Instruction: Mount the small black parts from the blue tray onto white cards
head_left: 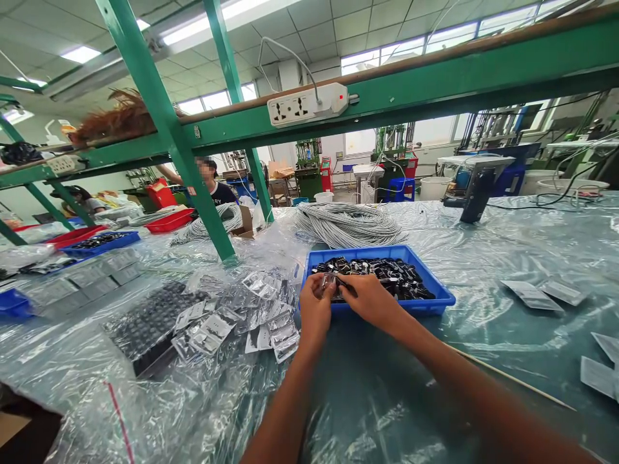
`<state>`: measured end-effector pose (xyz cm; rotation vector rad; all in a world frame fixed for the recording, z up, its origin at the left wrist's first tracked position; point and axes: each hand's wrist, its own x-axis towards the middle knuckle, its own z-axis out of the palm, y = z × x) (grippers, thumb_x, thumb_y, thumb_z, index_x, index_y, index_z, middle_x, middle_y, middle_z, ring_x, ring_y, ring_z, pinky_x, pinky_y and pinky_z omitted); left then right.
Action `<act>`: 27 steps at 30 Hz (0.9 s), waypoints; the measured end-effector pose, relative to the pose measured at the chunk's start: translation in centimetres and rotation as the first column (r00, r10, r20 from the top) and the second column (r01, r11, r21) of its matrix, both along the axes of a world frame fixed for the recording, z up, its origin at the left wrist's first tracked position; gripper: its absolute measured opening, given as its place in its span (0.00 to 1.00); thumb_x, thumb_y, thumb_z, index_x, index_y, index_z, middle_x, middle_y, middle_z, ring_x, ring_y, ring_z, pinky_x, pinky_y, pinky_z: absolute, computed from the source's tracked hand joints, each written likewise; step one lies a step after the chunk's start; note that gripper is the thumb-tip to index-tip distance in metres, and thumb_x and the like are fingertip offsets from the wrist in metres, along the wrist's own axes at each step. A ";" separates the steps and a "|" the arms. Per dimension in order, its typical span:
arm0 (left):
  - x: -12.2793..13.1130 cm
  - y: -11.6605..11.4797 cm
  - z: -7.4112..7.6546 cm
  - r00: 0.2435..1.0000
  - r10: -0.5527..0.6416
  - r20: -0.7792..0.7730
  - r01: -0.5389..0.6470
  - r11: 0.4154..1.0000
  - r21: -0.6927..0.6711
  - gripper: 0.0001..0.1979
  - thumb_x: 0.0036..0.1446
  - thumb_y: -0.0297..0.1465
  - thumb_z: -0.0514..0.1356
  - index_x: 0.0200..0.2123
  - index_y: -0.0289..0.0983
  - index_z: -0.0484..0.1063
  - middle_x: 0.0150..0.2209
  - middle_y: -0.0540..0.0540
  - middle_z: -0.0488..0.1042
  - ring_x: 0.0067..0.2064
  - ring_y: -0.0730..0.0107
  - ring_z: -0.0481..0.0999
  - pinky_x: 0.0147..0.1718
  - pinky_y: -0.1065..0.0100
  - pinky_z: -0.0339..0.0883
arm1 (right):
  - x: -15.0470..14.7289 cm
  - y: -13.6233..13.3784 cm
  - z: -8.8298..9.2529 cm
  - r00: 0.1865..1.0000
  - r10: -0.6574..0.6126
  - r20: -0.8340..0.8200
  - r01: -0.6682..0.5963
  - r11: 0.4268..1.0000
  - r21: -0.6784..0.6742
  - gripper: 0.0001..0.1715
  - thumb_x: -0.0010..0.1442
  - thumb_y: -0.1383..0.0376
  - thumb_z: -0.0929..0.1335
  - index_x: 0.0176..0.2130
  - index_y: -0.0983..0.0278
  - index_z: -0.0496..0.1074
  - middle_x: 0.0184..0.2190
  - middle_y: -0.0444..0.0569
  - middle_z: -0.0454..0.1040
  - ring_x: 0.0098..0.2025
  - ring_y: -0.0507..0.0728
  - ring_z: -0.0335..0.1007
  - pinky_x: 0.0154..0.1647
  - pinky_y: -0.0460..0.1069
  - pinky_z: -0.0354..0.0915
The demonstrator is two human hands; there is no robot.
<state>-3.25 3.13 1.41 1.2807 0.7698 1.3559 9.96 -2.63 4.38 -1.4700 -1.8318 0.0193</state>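
Observation:
In front of me, my left hand (pixel 315 303) is closed, its fingers and thumb pinching a small, shiny, clear plastic bag (pixel 329 281). Close beside it, my right hand (pixel 371 298) pinches a small black part (pixel 347 287), its far end near the bag's mouth. Whether the part is inside the bag I cannot tell. Both hands are over the near left side of a blue tray (pixel 442 301), which holds many small black parts (pixel 399 277). Flat printed packets (pixel 210 332) lie in a loose heap to the left of my left hand.
A black tray of dark round pieces (pixel 149 322) stands left of the packets. Behind the blue tray lies a coil of grey cable (pixel 348 222). A green post (pixel 193 180) rises at the left. A thin stick (pixel 512 375) and more packets (pixel 532 294) lie right. A person (pixel 220 192) is beyond.

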 end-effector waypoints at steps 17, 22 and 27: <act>-0.2 -0.6 1.1 0.942 -0.177 0.284 0.242 0.946 -0.215 0.24 0.36 0.32 0.75 0.39 0.35 0.74 0.39 0.45 0.79 0.40 0.65 0.78 0.38 0.67 0.70 | -1.0 0.7 -2.9 0.998 0.039 0.053 -0.051 0.967 0.249 0.24 0.66 0.69 0.61 0.60 0.71 0.66 0.62 0.64 0.65 0.64 0.65 0.61 0.64 0.61 0.62; -0.6 -0.2 0.9 0.944 -0.186 0.272 0.232 0.961 -0.149 0.22 0.36 0.33 0.74 0.35 0.34 0.74 0.33 0.48 0.78 0.33 0.70 0.76 0.34 0.70 0.68 | -1.2 0.5 -2.6 0.990 0.079 -0.113 -0.046 0.962 0.269 0.24 0.64 0.65 0.66 0.59 0.68 0.68 0.59 0.61 0.69 0.61 0.64 0.66 0.61 0.61 0.66; -1.1 0.4 0.9 0.988 -0.146 0.052 0.145 0.989 0.008 0.18 0.41 0.34 0.72 0.36 0.36 0.73 0.33 0.49 0.77 0.34 0.68 0.76 0.37 0.68 0.68 | -0.6 0.4 -2.1 0.972 0.120 -0.204 -0.077 0.975 0.207 0.20 0.63 0.66 0.66 0.54 0.64 0.73 0.57 0.57 0.72 0.57 0.63 0.71 0.54 0.58 0.72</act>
